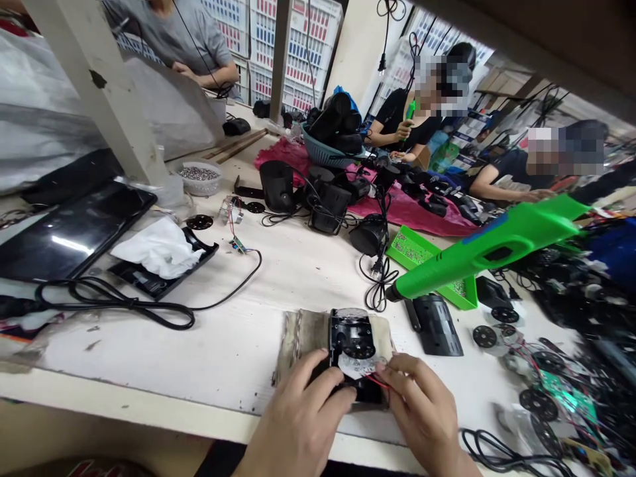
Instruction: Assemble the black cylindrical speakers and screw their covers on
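A pale, scuffed tabletop (233,358) runs across the frame, strewn with black parts and cables. At lower centre a black housing (338,341) lies open on a worn cloth pad (311,331); the left hand (303,414) grips its left side, fingers curled against it, while the right hand (427,404) has its grip pinched on red wires (375,379) beside a clear piece (354,366). A green tool (477,255) slants across right of centre, above a green tray (467,302). At upper centre, a blue basket (325,154) sits by pink cloth (422,213). Behind, stacked crates (308,59) rise; three people sit along the top.
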Demonstrator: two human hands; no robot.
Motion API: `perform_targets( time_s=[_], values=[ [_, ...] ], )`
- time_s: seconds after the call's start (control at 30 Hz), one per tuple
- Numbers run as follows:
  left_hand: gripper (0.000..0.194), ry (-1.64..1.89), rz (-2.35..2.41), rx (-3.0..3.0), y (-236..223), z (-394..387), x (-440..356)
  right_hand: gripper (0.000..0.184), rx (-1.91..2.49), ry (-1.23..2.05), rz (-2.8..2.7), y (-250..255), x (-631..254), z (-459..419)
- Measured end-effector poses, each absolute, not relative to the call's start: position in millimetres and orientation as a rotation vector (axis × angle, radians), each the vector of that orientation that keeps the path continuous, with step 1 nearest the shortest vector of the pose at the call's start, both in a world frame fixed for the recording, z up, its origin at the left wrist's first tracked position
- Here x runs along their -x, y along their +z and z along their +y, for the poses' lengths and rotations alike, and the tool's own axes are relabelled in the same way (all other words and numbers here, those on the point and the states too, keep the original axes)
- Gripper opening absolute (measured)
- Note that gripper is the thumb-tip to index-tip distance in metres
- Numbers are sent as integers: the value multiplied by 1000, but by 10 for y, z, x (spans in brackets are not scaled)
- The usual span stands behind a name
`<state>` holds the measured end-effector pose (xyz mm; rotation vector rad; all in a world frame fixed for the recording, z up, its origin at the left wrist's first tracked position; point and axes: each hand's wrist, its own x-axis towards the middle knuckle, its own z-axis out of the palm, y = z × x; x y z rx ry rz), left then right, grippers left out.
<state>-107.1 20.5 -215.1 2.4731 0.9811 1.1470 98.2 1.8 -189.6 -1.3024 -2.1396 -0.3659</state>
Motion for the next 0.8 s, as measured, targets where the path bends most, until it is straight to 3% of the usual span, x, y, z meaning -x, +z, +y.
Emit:
perform_targets(
  time_s=[0.17, 0.3, 0.4, 0.57, 0.8],
  values=[
    [33, 1178, 969, -2503, -2162, 184, 1082, 17, 1491, -46, -2115, -1893, -1023, 55],
    [24, 1090, 1091, -2390, -2165, 188, 1074, 9, 1473, 131, -1971, -1741, -1017, 119],
    [18, 924, 1114, -2287, -2161, 185, 1080, 6, 1524, 146, -2051, -1576, -1030, 167],
    [20, 1010, 1082, -2166, -2171, 160, 1114, 14, 1557, 142, -2428, -1421, -1003, 252],
    [18, 886, 1126, -2089, -2174, 181, 1118, 16, 1534, 131, -2546, -1400, -916, 354]
  ],
)
